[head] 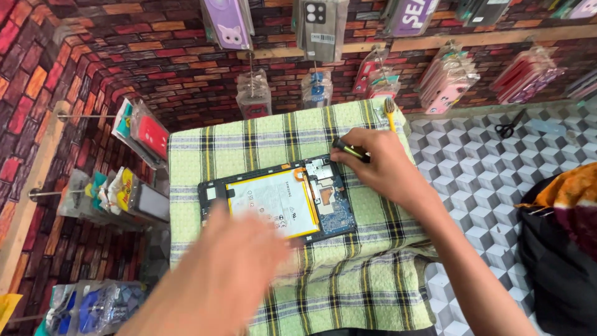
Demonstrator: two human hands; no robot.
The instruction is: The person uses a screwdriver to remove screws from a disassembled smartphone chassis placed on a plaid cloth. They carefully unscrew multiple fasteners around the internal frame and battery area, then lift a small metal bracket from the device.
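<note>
Two bare hands work over an opened tablet (277, 199), a flat rectangle with its back removed, lying at the centre of a soft green checked cloth (261, 134). The right hand (379, 165), at two o'clock from the tablet, pinches a slim dark screwdriver (349, 150) whose tip meets the blue circuit board at the upper right corner. The left hand (227, 274), at seven o'clock, is blurred; its grip cannot be told. Metal scissors (509, 126) lie on the cube-patterned surface, at two o'clock.

Right hand (379, 163) holds screwdriver (349, 150) over opened tablet (277, 199)
</note>
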